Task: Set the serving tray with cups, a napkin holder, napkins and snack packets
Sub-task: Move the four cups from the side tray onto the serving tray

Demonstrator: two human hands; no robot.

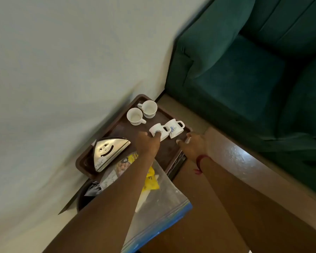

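A dark brown serving tray (124,131) lies on a wooden side table by the wall. Two white cups (135,116) (149,107) stand upright at its far end. Two more white cups with blue prints stand upside down near the right rim. My left hand (147,143) grips the nearer inverted cup (158,132), fingers on its base. The other inverted cup (175,129) stands just right of it. My right hand (192,145) rests on the tray's right edge, fingers apart. A metal napkin holder (108,152) with a smiley cut-out lies on the tray's near end. Snack packets (125,164) lie under my left forearm.
A clear zip bag with a blue strip (164,203) lies over the tray's near corner with yellow packets (150,181) inside. A black bin (84,196) stands by the wall. A green sofa (244,70) fills the right. The glossy wooden table edge (232,152) runs beside my right wrist.
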